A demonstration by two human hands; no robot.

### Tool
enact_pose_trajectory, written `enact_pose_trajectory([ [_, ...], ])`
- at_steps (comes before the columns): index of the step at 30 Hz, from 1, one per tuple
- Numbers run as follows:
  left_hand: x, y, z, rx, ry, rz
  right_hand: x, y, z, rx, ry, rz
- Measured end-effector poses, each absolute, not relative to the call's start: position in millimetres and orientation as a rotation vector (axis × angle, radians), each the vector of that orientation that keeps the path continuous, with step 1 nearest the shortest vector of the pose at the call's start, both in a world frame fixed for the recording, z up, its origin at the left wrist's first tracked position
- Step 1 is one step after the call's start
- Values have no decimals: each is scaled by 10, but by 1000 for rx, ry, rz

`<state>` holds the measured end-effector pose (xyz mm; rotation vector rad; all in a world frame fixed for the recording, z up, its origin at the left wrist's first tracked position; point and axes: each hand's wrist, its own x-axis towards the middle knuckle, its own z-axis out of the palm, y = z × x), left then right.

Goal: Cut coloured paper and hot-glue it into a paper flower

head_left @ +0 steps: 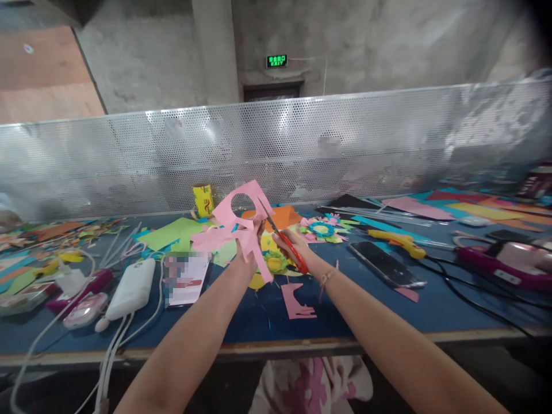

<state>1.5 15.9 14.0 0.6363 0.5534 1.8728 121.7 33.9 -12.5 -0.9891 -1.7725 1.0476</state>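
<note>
My left hand (249,237) is closed on a pink paper sheet (224,221) with a round hole cut in it, held up above the blue table (388,313). My right hand (288,241) grips red-handled scissors (284,241); their blades point up and left, touching the pink sheet's right edge. A pink paper scrap (296,303) lies on the table below my hands. A yellow and green paper flower (276,261) sits just under the scissors.
Coloured paper sheets and scraps are scattered along the table. A white power bank (131,287) with cables lies left, a phone (386,263) and a yellow glue gun (397,240) right, a purple device (504,264) far right. A perforated metal screen (302,149) runs behind.
</note>
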Motion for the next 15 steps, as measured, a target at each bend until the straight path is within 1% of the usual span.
enact_pose_trajectory([
  [4, 16, 187, 126, 769, 454, 1992, 1222, 317, -106, -994, -1788, 1030],
  [9, 21, 178, 150, 830, 484, 1991, 1223, 313, -104, -987, -1791, 1005],
  [15, 1, 176, 181, 799, 454, 1991, 1211, 290, -82, -1038, -1812, 877],
])
